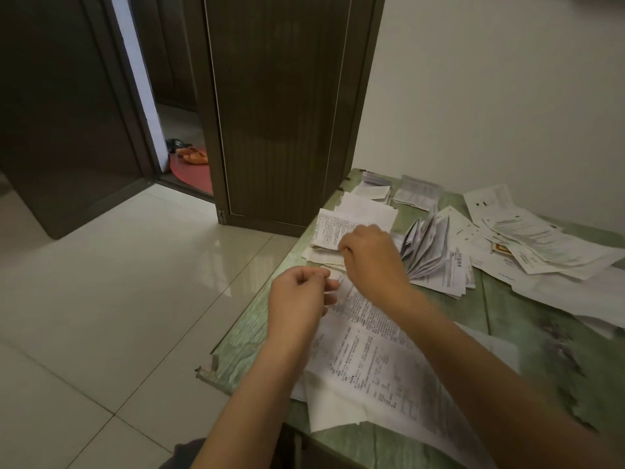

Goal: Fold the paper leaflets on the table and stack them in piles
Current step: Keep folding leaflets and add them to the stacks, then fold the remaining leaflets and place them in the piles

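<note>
Far left, glossy pale floor tiles (pixel 118 282) run to a dark, ribbed door (pixel 280 113). In the gap beside it, orange slippers (pixel 192 154) sit on a red mat (pixel 189 170).

The green, marble-patterned tabletop (pixel 250 330) has a chipped near-left corner. The left hand (pixel 297 299) is curled narrow, thumb and fingertips pinching the far end of a long leaflet (pixel 372 360). This thin, creased white sheet carries dense small print too fine to read and stretches toward the near edge.

The right hand (pixel 372 255) hangs knuckles-up, fingers curled at the near edge of a pile of folded leaflets (pixel 341 225); I cannot tell whether it grips anything.

Beyond lie smaller folded piles (pixel 375 191). Right of the hands, a concertina-folded bundle (pixel 429 252) fans open, its bold heading illegible. Far right, loose flat sheets (pixel 541 242) overlap in a heap.
</note>
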